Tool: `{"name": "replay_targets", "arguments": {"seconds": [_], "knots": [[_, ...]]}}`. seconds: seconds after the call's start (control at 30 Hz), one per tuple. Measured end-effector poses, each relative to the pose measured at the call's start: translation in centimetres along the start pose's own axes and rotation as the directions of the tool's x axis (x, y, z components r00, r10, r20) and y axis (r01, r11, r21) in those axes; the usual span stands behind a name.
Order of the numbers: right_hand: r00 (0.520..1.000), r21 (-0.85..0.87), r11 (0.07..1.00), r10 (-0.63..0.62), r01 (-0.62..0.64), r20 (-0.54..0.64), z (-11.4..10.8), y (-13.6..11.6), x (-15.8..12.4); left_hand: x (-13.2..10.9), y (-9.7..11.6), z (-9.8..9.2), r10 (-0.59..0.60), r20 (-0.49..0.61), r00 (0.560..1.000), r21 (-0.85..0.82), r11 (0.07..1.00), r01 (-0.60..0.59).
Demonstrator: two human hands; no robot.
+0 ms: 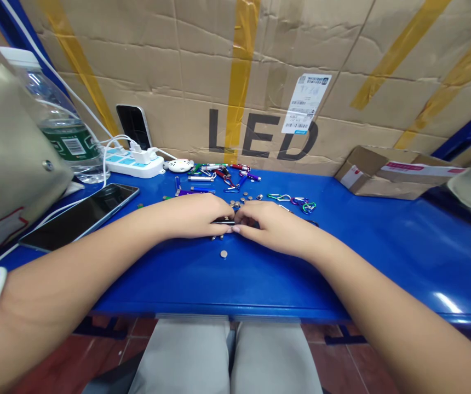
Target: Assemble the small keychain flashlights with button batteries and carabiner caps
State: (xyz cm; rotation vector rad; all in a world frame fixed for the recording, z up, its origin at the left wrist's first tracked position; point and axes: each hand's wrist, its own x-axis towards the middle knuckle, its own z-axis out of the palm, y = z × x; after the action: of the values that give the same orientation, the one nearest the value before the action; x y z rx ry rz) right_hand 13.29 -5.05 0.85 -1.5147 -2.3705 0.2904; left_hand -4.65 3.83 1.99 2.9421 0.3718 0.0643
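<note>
Bold black capitals reading "LED" [248,135] stand on the large cardboard carton [202,65], at upper centre. The white sticker [307,104] overlapping the D carries barcodes and print too small to read; the bottle [50,85] at upper left has a green label [58,141] with a barcode.

Left hand [205,215] gripping a small black tube [223,222], right hand [265,221] curled at its end, button cells [223,254] scattered around them on a blue table [383,235], coloured metal tubes [201,178] and carabiner clips [283,198] behind, smartphone [85,214] at left, LED-printed cardboard [194,76] beyond
</note>
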Motion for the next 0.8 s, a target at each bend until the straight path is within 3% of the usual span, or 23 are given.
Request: {"name": "replay_targets", "arguments": {"seconds": [0.8], "knots": [[1.0, 0.031, 0.999, -0.011, 0.011, -0.009, 0.06, 0.31, -0.07, 0.1, -0.18, 0.1, 0.012, 0.026, 1.0, -0.036, 0.999, -0.012]]}}
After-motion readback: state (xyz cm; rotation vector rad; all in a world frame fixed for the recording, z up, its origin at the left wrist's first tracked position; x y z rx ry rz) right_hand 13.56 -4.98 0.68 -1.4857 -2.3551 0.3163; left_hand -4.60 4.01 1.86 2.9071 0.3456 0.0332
